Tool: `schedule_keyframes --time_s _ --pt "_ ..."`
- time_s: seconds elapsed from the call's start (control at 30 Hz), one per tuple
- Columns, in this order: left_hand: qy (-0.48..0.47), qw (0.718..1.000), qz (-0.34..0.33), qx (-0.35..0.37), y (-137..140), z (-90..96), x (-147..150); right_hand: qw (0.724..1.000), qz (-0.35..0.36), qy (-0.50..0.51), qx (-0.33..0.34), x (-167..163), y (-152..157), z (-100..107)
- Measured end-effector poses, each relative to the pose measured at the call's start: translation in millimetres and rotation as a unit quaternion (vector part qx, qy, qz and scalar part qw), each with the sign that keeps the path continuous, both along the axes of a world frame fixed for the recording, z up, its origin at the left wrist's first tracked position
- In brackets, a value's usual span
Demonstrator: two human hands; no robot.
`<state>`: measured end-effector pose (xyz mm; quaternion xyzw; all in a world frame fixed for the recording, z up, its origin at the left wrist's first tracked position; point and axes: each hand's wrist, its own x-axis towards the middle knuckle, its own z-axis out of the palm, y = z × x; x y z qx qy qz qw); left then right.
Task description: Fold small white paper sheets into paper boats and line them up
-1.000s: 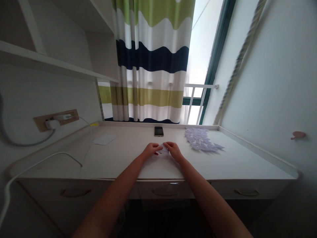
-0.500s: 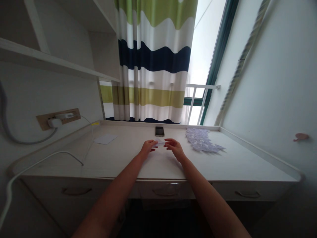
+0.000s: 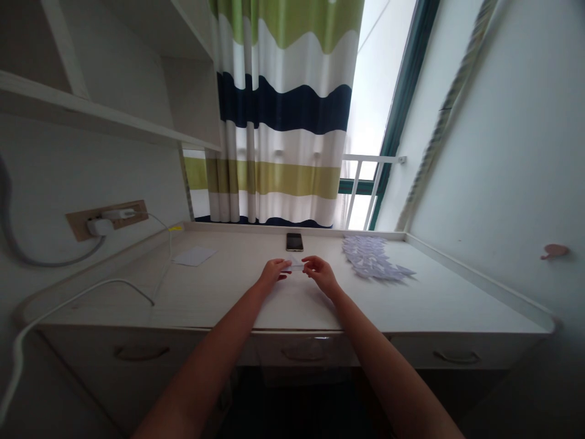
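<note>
A small piece of folded white paper (image 3: 296, 266) is held just above the desk, between my two hands. My left hand (image 3: 274, 270) is closed on its left end, the thumb lying on top. At the paper's right end, the curled fingers of my right hand (image 3: 319, 270) pinch its edge. The paper has a pointed upper part and a flat strip along its bottom. Fingers hide both of its ends. To the right of my right hand lies a spread of many small folded paper pieces (image 3: 370, 257), pointed and overlapping in rows.
The white desk (image 3: 292, 308) has raised edges at its back and sides. A phone (image 3: 295, 242) lies beyond my hands. Flat white paper sheets (image 3: 195, 256) rest at the left. A white cable (image 3: 114, 281) crosses the left side, near a wall socket (image 3: 107, 219).
My right fingers have shifted slightly at the paper's right end. My left hand and the paper stay almost in place.
</note>
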<state>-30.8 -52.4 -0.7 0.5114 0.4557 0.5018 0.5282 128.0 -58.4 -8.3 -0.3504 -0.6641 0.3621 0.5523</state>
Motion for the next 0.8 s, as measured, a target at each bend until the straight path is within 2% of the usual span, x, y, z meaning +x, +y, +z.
schedule_keyframes --time_s 0.17,0.3,0.47,0.63,0.8 --pt "0.013 1.000 -0.001 -0.013 0.4 -2.2 1.6 0.993 -0.049 -0.082 0.062 -0.1 -0.3 -3.8" --pt "0.021 1.000 -0.019 -0.008 1.0 -3.3 2.1 0.992 -0.038 -0.104 0.063 -0.1 -1.3 -4.5" --pt "0.038 0.999 -0.019 0.013 -1.1 -3.4 3.0 0.995 -0.027 -0.084 0.049 -0.8 1.3 -6.5" --pt "0.047 0.997 -0.036 0.046 -5.3 -2.0 4.0 1.000 -0.008 -0.002 -0.020 -1.6 3.9 -6.3" --pt "0.043 0.997 -0.044 0.054 -5.4 -0.6 4.8 0.989 0.024 0.101 -0.103 -1.5 0.4 -2.5"
